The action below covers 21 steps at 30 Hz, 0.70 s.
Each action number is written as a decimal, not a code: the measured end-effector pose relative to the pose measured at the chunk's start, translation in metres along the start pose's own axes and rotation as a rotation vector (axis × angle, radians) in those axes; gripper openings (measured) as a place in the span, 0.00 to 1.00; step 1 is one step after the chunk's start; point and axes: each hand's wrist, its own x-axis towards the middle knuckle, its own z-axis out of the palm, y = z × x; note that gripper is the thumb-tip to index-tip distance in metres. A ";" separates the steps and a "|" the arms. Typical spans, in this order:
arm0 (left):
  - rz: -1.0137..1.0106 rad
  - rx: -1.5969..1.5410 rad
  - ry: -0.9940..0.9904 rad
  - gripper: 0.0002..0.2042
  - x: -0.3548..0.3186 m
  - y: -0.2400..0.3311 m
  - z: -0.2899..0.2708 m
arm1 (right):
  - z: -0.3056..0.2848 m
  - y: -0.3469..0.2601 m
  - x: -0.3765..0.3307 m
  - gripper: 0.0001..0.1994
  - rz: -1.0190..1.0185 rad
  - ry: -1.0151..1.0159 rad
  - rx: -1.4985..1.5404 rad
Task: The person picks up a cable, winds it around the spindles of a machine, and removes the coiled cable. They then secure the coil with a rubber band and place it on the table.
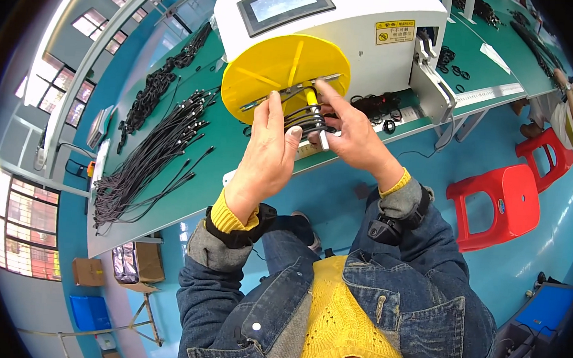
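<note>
A coil of black cable (304,119) loops around the yellow and silver posts in front of a round yellow disc (260,67). My left hand (262,148) is at the coil's left side, its fingers straight and together, the thumb against the loops. From the right, my right hand (360,136) curls around the coil, thumb low and index finger reaching up toward the metal bar (291,92) across the disc. Both hands hold the cable between them; part of the loops is hidden behind the fingers.
The disc is mounted on a white machine (366,14) with a screen (286,7). Many black cables (152,152) lie on the green table (203,168) at left. Black rings (457,71) lie on the table at right. Red stools (499,206) stand on the right; cardboard boxes (88,272) lower left.
</note>
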 end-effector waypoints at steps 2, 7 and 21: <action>-0.024 -0.125 0.021 0.20 0.002 0.000 0.001 | 0.009 0.007 -0.005 0.37 -0.009 0.051 0.119; -0.065 -0.116 -0.041 0.13 0.003 0.000 -0.001 | 0.030 0.000 -0.011 0.28 -0.023 0.237 0.148; -0.074 -0.068 -0.205 0.08 0.007 0.010 -0.012 | 0.031 -0.010 -0.016 0.15 -0.107 0.262 -0.335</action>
